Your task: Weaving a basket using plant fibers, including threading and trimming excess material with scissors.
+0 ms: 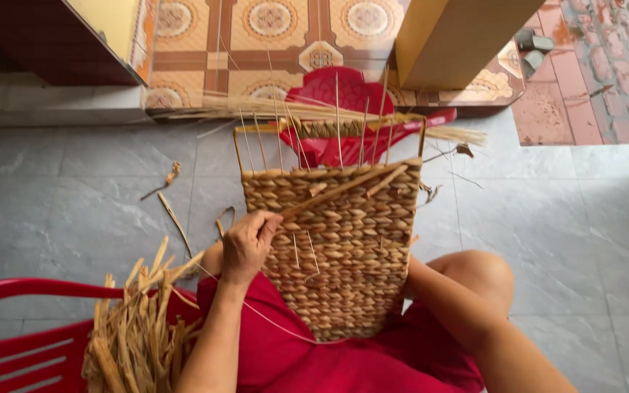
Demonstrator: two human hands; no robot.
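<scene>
Left hand (247, 244): fingers curled and pressed together, thumb against them, pinching a flat straw strand (343, 187) at the left edge of the woven panel (343, 255). Knuckles face up; wrist roughly straight, forearm rising from the lower left of the view across the lap.

The strand runs from the pinch diagonally up and right, across the top woven rows, ending near the panel's upper right corner.

Right hand: hidden behind the panel. Only the forearm shows, coming in from the lower right and passing behind the panel's right edge. Cannot tell finger state or what it touches.

Woven panel: braided natural fibre on a wire frame (239, 145), standing tilted on the lap against the red garment (343, 364), lower end at the waist, upper end away from the body. Weave fills the lower part; above it, bare thin uprights stand between the frame's sides. A thin loose fibre curves from the panel's lower edge over the lap.

Surroundings: bundle of dried straw (136, 320) just beside the left forearm, lying on a red plastic chair (16, 342). Another red plastic chair (343, 94) beyond the panel, with long straw stalks laid across it. Grey tiled floor (74, 196) with scattered straw scraps; right knee bare at right.
</scene>
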